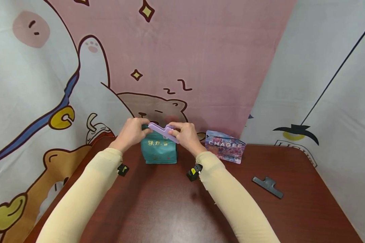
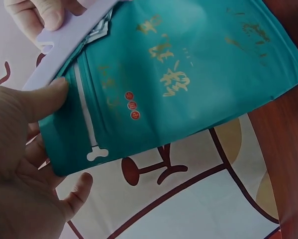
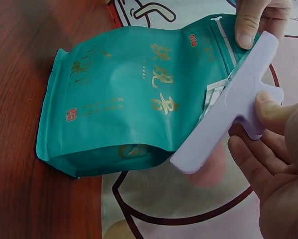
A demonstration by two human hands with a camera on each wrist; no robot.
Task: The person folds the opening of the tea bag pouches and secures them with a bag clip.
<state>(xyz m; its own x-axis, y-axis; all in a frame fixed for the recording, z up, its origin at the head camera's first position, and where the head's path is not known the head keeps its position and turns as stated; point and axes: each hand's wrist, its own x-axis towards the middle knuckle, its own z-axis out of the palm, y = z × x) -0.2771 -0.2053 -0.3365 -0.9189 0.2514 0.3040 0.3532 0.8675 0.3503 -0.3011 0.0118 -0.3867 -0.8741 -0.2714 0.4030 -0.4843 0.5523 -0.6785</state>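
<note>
"Where's that teal bag (image 1: 160, 156) standing?"

"At the far side of the brown table (image 1: 158, 209), a little left of the middle. Base down, mouth up, its long axis upright, the gold-lettered front turned to the near side."

"Anything in it?"

"Some silvery-white edges (image 3: 214, 93) poke out at the mouth, just beside the lilac clip (image 1: 162, 131). Deeper than that I can't see."

"Which fingers are where?"

"The left hand (image 1: 133, 133) pinches the bag's upper left corner, thumb in front, fingers behind. The right hand (image 1: 187, 136) has the clip's handle pinched between thumb and fingers."

"How does the clip lie?"

"Slantwise across the bag's mouth: left end high, near the left thumb, right end lower. The handle sticks out away from the bag's base. Whether its jaws bite on the bag, I can't tell."

"And the CHAGEE pouch (image 1: 225, 152)?"

"Right of the bag, at the far edge, in front of the patterned cloth (image 1: 219, 50). What it holds is hidden."

"That dark grey clip (image 1: 269, 186)?"

"On the right, nearer than the pouch. Its long bar runs from far left to near right, handle toward the far side."
</note>
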